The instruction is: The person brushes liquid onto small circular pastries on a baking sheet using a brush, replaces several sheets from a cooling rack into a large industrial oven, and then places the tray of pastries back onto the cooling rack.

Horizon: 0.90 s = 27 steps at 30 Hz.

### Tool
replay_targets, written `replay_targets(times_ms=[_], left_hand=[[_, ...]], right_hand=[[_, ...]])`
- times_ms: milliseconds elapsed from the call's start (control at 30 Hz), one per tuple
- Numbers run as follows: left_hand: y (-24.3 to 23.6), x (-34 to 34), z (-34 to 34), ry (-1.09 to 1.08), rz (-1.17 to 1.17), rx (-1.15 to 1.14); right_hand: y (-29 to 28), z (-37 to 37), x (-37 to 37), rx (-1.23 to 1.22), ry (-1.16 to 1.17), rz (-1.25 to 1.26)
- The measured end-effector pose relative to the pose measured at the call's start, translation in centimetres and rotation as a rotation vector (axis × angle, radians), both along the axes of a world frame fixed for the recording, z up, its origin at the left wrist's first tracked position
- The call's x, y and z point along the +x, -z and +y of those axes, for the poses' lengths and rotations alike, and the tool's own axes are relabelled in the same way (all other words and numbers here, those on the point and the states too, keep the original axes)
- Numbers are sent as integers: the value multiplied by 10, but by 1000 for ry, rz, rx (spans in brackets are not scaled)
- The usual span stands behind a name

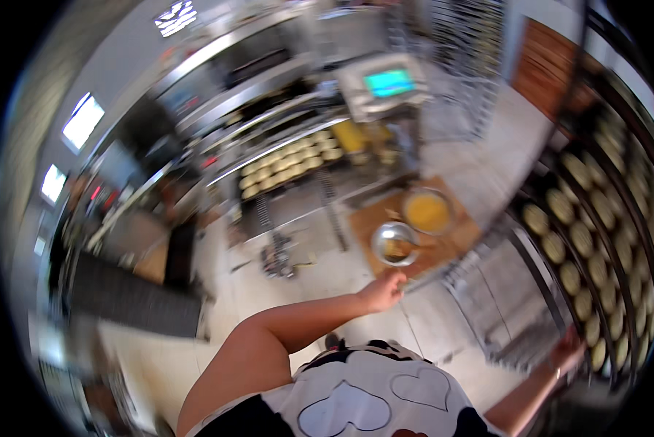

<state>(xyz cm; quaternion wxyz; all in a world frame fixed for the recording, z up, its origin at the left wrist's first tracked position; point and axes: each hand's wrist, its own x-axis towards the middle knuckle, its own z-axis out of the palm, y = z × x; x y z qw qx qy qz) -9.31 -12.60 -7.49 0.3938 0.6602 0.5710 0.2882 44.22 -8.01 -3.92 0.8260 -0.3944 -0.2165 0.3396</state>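
At four o'clock, the right hand point(567, 352) is at the near edge of the rack point(591, 226) (blur hides whether it grips), much nearer it than the left hand point(384, 293). From the right hand, the dough pieces point(581, 239) lie toward one, rows running eleven to five. The hands are well apart; the left's fingers curl, contents unclear, with a metal bowl point(394, 237) at twelve.
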Motion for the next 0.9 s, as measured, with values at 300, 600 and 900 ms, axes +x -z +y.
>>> replay_targets(times_ms=[300,600,900], left_hand=[[39,-86,-234,-376,302,-347],[157,-201,-503,-675,309,-785],[197,-297,-698,-1347,88,-1183]], right_hand=[[136,-22,-164,-997,-966,-353],[162,-101,-451,-409,-1751,-1445],[122,-152,-605,-315,-1789,-1740]])
